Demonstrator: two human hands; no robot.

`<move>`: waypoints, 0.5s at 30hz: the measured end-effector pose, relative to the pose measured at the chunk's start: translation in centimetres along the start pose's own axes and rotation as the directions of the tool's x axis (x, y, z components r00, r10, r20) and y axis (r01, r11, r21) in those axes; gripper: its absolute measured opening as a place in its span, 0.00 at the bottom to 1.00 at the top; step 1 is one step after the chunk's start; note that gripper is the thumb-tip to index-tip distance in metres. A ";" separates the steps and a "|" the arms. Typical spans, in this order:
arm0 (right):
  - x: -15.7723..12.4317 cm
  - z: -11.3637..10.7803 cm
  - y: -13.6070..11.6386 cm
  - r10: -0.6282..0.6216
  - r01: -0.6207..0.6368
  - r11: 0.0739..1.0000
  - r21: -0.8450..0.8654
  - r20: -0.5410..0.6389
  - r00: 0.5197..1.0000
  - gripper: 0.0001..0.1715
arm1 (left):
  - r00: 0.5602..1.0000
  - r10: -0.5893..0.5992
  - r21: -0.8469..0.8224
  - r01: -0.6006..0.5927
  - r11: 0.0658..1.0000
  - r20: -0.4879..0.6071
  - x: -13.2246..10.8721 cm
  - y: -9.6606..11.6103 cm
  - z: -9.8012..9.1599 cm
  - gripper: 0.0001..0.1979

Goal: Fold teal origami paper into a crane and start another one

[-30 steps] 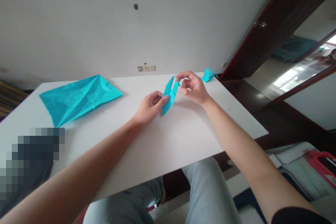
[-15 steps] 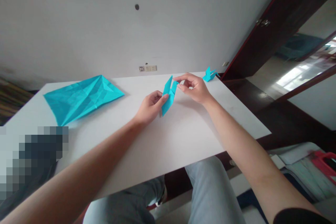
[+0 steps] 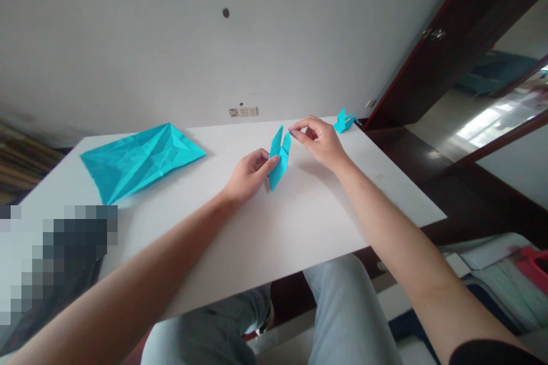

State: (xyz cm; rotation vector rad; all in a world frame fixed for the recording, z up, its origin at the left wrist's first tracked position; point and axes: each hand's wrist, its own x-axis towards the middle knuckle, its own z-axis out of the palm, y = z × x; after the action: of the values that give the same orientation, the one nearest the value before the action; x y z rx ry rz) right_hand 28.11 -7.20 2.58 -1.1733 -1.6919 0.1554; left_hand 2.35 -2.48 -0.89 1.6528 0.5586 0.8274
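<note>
Turquoise paper, folded into a narrow piece (image 3: 279,168), is held slightly tilted above the surface (image 3: 299,234), nearer the far edge than the near one. Upper end: two slim prongs, side by side with a slit between. Lower end: tapers to a single point; edges appear straight. The left hand (image 3: 252,170) has the piece clamped at mid-length, thumb flat across its face, other fingers behind. The right hand (image 3: 319,140) has thumb and forefinger pinched together at the tip of the right prong; the tip itself is largely hidden. A small turquoise folded bird (image 3: 343,121) stands at the far right corner. A large creased turquoise sheet (image 3: 143,159) lies toward the far left corner.
</note>
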 end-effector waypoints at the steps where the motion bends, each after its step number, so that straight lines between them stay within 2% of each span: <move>1: 0.0 0.0 0.0 0.006 -0.006 1.000 -0.008 -0.007 1.000 0.22 | 1.000 -0.004 0.000 0.004 1.000 -0.001 0.0 0.1 0.0 0.34; 7: 0.1 0.1 0.3 0.060 -0.060 0.998 -0.015 -0.003 0.998 0.33 | 1.000 -0.015 -0.009 0.015 1.000 -0.011 -0.1 0.1 0.0 0.36; 15: 0.0 0.5 0.4 0.188 -0.185 0.972 0.147 -0.005 0.982 0.40 | 0.999 0.030 -0.036 -0.031 0.999 -0.040 0.1 -0.1 0.1 0.36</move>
State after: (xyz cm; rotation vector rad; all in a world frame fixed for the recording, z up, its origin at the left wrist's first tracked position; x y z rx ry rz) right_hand 27.97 -6.80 2.15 -1.2178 -1.5255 0.3771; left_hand 2.52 -2.42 -0.95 1.6179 0.5432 0.8891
